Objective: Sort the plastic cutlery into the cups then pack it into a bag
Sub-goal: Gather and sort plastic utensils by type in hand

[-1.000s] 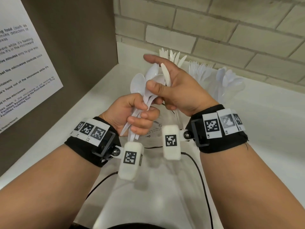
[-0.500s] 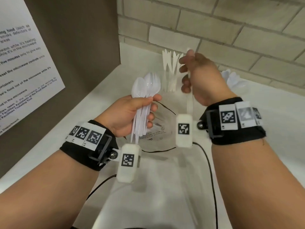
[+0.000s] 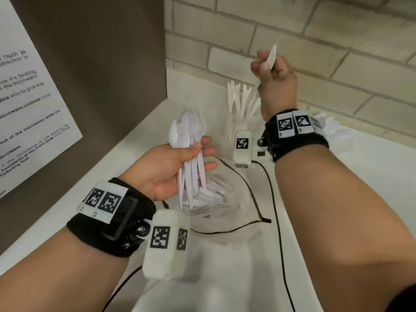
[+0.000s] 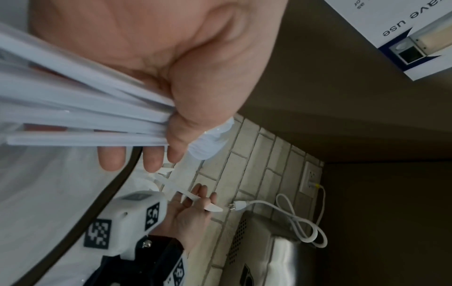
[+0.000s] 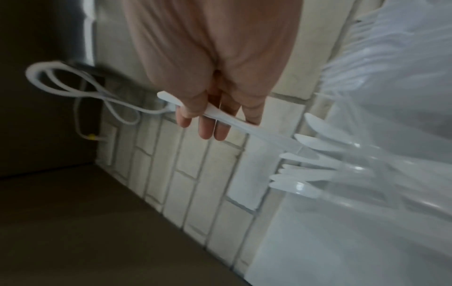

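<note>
My left hand (image 3: 180, 163) grips a bundle of white plastic spoons and forks (image 3: 189, 140) by the handles (image 4: 80, 116), above a clear plastic bag (image 3: 216, 208) with more cutlery inside. My right hand (image 3: 270, 70) is raised near the brick wall and pinches a single white plastic knife (image 3: 271, 56) (image 5: 220, 116), blade tip up. Below it stands a clear cup of white knives (image 3: 242, 102) (image 5: 313, 168). Another cup with white cutlery (image 3: 331, 127) is partly hidden behind my right wrist.
A brown panel with a printed microwave notice (image 3: 27, 104) walls off the left side. The brick wall (image 3: 337, 52) runs along the back of the white counter (image 3: 139, 136). A black cord (image 3: 274, 199) crosses the bag. A white power cable (image 4: 293, 218) hangs by a metal appliance (image 4: 269, 251).
My right hand pulled one knife out of the bundle and carried it up and to the right, over the knife cup. My left hand stayed low with the remaining bundle.
</note>
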